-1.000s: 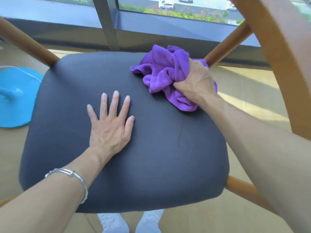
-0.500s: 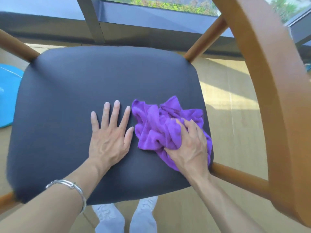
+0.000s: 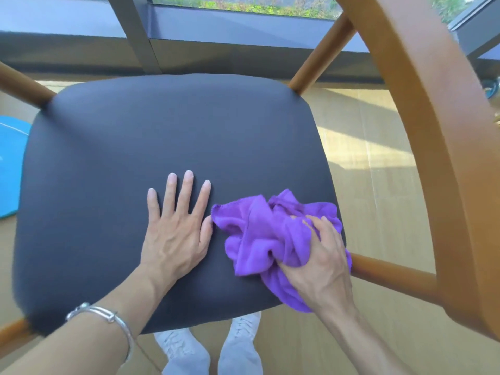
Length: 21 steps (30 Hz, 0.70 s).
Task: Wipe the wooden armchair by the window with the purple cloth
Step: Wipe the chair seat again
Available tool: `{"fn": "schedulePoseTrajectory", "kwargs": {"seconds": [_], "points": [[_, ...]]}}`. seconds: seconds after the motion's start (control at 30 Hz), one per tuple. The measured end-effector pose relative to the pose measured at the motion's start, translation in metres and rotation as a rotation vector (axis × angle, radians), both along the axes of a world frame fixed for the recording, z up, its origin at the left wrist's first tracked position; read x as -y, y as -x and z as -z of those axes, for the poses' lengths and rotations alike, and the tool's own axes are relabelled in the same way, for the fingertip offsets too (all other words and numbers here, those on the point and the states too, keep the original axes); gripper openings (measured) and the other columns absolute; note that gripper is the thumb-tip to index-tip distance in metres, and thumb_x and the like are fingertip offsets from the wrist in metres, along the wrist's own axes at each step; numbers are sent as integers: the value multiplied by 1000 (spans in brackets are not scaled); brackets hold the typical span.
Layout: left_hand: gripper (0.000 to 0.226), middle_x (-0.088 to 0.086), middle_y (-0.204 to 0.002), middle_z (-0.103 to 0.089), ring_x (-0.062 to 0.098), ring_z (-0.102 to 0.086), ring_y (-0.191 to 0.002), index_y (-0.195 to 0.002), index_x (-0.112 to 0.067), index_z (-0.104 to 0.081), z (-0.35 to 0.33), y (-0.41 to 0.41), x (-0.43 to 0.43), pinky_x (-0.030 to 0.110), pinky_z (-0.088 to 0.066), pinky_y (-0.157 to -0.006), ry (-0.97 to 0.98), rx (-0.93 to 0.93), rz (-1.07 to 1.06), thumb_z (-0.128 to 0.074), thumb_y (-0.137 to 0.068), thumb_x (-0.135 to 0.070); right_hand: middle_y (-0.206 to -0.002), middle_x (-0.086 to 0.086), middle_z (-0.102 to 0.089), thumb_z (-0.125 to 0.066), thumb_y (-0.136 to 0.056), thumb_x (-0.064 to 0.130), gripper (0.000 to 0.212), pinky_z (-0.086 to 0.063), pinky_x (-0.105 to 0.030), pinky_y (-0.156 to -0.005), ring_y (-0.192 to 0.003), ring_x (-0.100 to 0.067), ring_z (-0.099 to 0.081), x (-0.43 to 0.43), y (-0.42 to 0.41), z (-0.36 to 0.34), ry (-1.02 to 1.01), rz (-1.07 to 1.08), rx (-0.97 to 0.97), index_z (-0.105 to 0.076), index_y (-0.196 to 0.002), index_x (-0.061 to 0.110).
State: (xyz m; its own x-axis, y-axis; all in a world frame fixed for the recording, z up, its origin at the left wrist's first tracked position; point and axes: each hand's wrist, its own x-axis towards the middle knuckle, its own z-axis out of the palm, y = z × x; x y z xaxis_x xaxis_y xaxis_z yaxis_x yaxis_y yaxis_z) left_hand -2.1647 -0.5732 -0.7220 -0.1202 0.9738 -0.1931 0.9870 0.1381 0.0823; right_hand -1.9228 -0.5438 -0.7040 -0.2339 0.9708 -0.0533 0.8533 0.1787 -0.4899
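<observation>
One purple cloth [image 3: 259,239], clamped in right hand [image 3: 322,263] fingers, on seat [image 3: 162,125]; left hand [image 3: 176,239] fingers splayed flat; wooden frame [image 3: 427,131] likely remaining.

Living space, likely a home, large dark-framed window [image 3: 136,36], greenery [image 3: 243,5] outside, pale wood floor [image 3: 365,185], wooden armchair [image 3: 433,125]

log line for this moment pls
step: wipe seat | right hand: grips purple cloth, seat's near right corner | left hand: flat on seat
</observation>
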Motion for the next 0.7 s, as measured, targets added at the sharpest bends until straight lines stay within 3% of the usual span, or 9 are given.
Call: {"fn": "schedulePoseTrajectory", "kwargs": {"seconds": [0.1, 0.23, 0.5, 0.7], "points": [[59, 19, -150, -27, 43, -22, -137, -144, -11, -30, 0, -1, 0, 63, -20, -103, 6, -2, -8, -23, -92, -38, -114, -5, -58, -68, -71, 49, 55, -49, -50, -88, -107, -33, -56, -45, 12, -3, 6, 119, -30, -63, -115, 16], [59, 20, -150, -28, 43, -22, -136, -144, -11, -30, 0, -4, 0, 64, -20, -101, 4, -9, -19, -23, -92, -38, -103, -2, -60, -62, -70, 59, 49, -50, -40, -80, -98, -27, -58, -125, 31, 0, 32, 167, 0, -59, -103, 22], [60, 15, -153, -24, 37, -20, -140, -147, -17, -23, 7, -6, -41, 68, -19, -102, -36, 9, -27, -19, -94, -45, -107, -5, -60, -59, -67, 61, 60, -49, -40, -86, -100, -31, -59, -211, 80, -5, 52, -42, 63, -53, -118, 30], [61, 13, -155, -17, 35, -12, -142, -148, -20, -21, 9, -10, -44, 68, -13, -103, -22, -25, -47, -13, -94, -48, -105, -4, -60, -59, -68, 57, 55, -47, -34, -82, -96, -28, -59, -210, 76, -7, 34, -35, 70, -54, -115, 29]]}}
